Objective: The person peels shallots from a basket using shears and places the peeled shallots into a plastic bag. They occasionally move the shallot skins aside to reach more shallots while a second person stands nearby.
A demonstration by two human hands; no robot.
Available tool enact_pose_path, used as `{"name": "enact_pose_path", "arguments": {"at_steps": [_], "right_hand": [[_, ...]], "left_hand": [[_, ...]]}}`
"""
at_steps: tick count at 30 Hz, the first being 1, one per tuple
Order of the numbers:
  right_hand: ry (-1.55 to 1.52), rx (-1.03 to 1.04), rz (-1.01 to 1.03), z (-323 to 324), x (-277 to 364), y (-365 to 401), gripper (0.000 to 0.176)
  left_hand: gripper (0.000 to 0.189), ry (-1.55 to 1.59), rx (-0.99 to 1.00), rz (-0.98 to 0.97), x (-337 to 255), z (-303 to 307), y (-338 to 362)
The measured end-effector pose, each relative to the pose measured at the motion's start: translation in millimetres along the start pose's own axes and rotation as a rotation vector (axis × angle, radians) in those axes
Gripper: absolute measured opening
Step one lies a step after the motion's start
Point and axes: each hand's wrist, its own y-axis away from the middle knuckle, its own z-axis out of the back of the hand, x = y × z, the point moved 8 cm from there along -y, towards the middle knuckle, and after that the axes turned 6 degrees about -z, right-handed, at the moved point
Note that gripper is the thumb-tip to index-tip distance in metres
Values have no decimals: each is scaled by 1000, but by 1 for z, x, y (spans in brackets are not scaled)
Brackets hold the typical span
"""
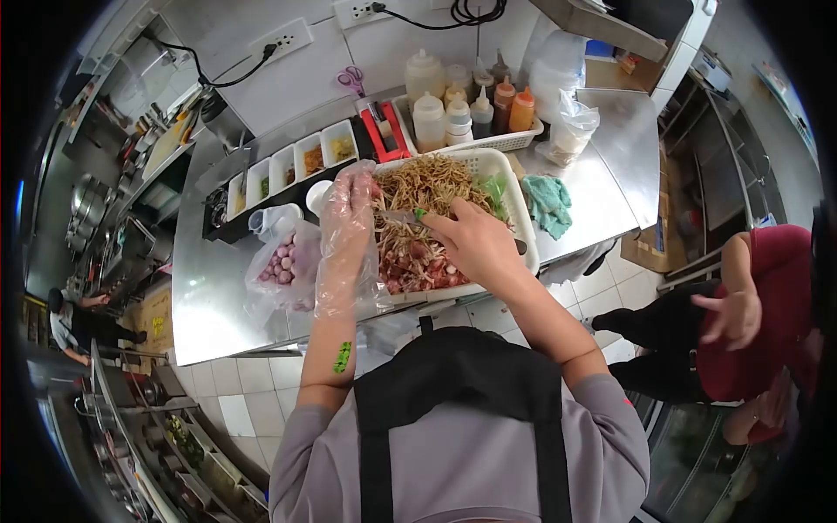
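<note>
My left hand (pixel 349 205), in a clear plastic glove, is closed at the left rim of a white plastic basket (pixel 516 187). At its fingertips shows a small reddish bulb, which looks like a shallot, mostly hidden by the glove. My right hand (pixel 471 240), bare, grips a small knife (pixel 399 216) with a bit of green at the handle; the blade points left toward my left hand. Dry brown stems (pixel 427 181) heap up in the far part of the basket. Reddish shallots (pixel 418 270) with roots lie in its near part.
A plastic bag of peeled shallots (pixel 279 264) sits left of the basket. Behind stand condiment containers (pixel 283 170), a red tool (pixel 384 131) and squeeze bottles (pixel 429 122). A green cloth (pixel 547 206) lies right. One person (pixel 754 314) stands at right, another (pixel 74 322) far left.
</note>
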Motion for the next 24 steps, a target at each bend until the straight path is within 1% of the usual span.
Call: {"name": "enact_pose_path", "arguments": {"at_steps": [1,3,5,7,8,10,11,13,14,16,17,19,20,24], "right_hand": [[28,-23,2,1,2,-2,23],[12,-49,15,3,3,-3,22],[-3,-75,29,6,5,-5,21],[5,-55,17,9,7,-7,21],[2,-51,19,8,8,-7,21],[40,-37,49,4,12,-11,25],[39,-37,49,0,11,-13,25],[81,-43,27,-7,8,-16,29],[80,-43,28,-6,9,-15,29],[128,92,-30,-13,6,-16,27],[128,91,-28,-12,7,-16,27],[135,24,50,-5,15,-12,29],[134,23,45,-5,15,-11,29],[151,34,20,-12,10,-14,30]], "left_hand": [[24,-5,-7,1,-3,2,1],[25,-160,-32,-53,-13,10,3],[25,-155,-52,-56,-10,15,3],[28,-77,7,48,-5,11,6],[28,-79,5,52,-6,10,8],[26,-189,-41,-15,-13,8,11],[26,-190,-41,-14,-13,5,12],[23,-432,-61,-130,-23,2,17],[22,-449,-51,-103,-24,1,17],[19,-438,-88,-120,-20,0,18],[17,-426,-126,-137,-18,0,18],[18,-473,-120,-133,-12,-3,19],[18,-519,-110,-130,-10,-5,19],[19,-480,-117,-163,-14,-5,18]]}}
